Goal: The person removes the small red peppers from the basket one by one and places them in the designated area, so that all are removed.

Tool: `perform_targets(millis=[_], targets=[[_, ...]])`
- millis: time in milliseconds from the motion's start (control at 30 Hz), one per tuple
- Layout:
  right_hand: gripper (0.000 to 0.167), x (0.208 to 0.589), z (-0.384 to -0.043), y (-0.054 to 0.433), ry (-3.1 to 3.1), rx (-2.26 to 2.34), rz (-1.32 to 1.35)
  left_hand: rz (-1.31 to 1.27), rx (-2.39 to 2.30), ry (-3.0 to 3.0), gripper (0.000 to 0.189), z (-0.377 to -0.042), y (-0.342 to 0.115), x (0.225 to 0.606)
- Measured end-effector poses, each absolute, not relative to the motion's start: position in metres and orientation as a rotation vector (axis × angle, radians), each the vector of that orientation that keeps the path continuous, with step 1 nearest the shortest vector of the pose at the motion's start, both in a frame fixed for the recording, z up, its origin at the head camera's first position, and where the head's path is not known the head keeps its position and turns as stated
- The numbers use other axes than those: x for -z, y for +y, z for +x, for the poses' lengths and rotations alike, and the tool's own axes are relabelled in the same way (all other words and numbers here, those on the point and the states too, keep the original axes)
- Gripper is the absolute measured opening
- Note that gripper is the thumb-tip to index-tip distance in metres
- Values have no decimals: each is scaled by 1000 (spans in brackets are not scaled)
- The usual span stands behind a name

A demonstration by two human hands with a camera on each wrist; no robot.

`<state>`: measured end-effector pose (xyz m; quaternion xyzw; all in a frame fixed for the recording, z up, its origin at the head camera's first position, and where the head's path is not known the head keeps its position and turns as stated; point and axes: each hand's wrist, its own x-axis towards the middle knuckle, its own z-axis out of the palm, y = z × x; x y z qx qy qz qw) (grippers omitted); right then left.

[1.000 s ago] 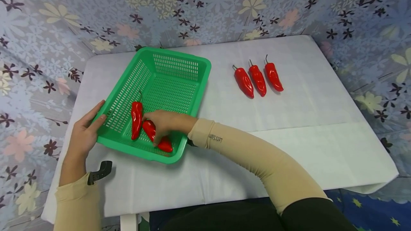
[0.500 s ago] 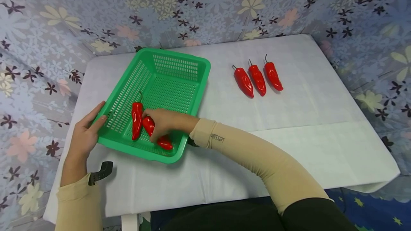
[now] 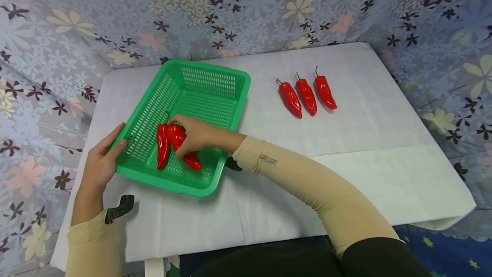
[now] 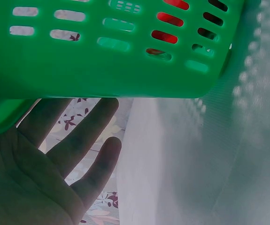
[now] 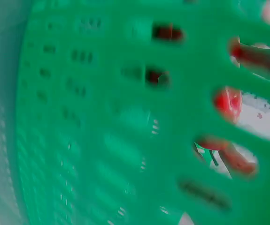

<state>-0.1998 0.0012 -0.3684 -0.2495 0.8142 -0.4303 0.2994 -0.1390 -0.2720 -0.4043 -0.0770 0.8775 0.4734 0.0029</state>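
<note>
The right hand (image 3: pixel 197 134) grips a red pepper (image 3: pixel 177 136) inside the green basket (image 3: pixel 161 184) (three more peppers (image 3: pixel 306 97) lie on the counter (image 3: pixel 369 183)), while the left hand (image 3: pixel 101 161), fingers extended, touches the rim.

A glossy red pepper (image 3: pixel 177 137) slants — held — inside the green basket (image 3: pixel 209 107).

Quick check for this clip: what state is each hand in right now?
Left hand: open, touching the green basket.
Right hand: closed, holding a red pepper inside the basket.
</note>
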Motion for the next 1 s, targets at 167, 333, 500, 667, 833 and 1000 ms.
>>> perform_targets(millis=[167,333,500,667,833,1000], targets=[[79,359,-207,15,2157,1206,-601,-243,-1474,2755,49,-140,-271,405],[80,348,-219,33,2170,1252,-522,-242,-1463,2755,50,-140,-270,406],[82,332,-230,55,2188,1340,-440,-241,-1490,2746,51,-139,-272,406],[84,320,-240,84,2200,1411,-354,-275,-1531,2718,49,-136,-272,405],[84,320,-249,116,2245,1442,-262,-279,-1518,2728,49,-134,-271,405],[84,317,-255,156,2329,1417,-120,-247,-1527,2724,49,-135,-268,405]])
